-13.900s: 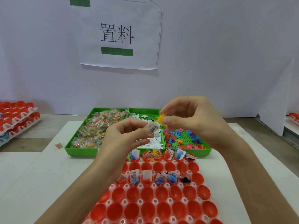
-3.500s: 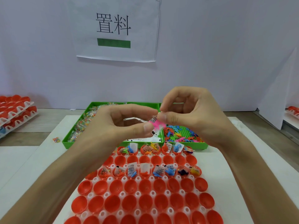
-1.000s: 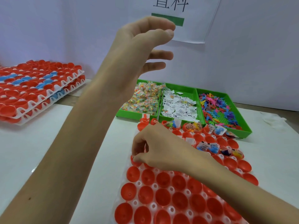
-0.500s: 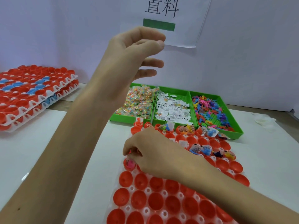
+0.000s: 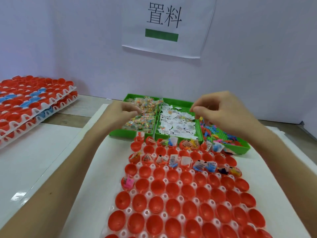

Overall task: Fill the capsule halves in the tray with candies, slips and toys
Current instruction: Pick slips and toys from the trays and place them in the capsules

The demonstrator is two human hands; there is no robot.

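**Both hands back over the green bins**

Since a moment ago the right hand (image 5: 223, 112) has left the tray (image 5: 147, 212) and the left hand (image 5: 123, 111) has come down from mid-air; both now hover over the green bins (image 5: 178, 102). Left fingers curl loosely above the candies (image 5: 145, 115), crinkly clear packets with coloured specks; whether they pinch one is hard to tell through the blur. Right thumb and forefinger are drawn nearly together over the seam between slips (image 5: 178, 126) and toys (image 5: 216, 133), nothing clearly held.

Slips are small white papers with black print; toys are spiky bright plastic bits, half hidden by the right wrist. Glossy red capsule halves (image 5: 173, 191) sit in the tray's white, holed grid. Two far rows hold fillings, and one cup at the left edge holds a pink toy (image 5: 128, 182). The near end is cut off.

Smooth white worktop (image 5: 51, 160), pale wall, a paper sign (image 5: 168, 26) with black characters and a green bar. Stacked trays (image 5: 34, 103) of red and blue shells lie far left.
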